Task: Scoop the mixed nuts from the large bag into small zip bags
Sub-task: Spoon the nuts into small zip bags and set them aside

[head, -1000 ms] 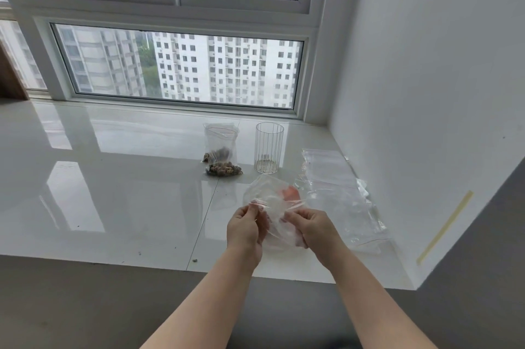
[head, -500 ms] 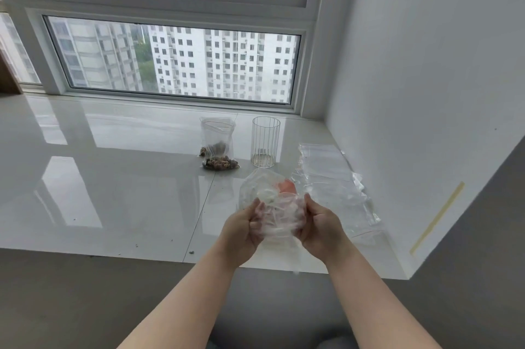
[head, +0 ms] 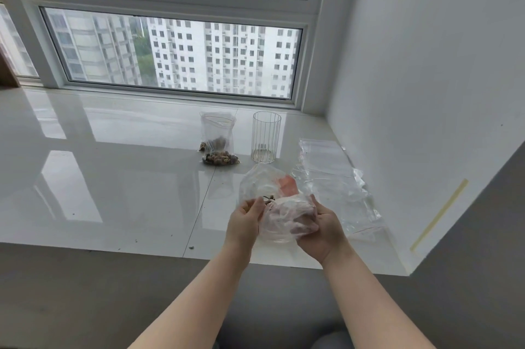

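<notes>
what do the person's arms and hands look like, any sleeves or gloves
Both forearms are bare right to the frame's lower edge, with no sleeves in view. The left hand and right hand wear no gloves, and no rings, watch or bracelet show.

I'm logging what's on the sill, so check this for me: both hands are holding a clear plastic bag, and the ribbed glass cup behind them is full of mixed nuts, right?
Not quite. The head view shows the ribbed glass cup standing empty. The nuts visible on the sill are in the small zip bags to its left. The rest holds: the left hand and right hand both hold a clear plastic bag.
</notes>
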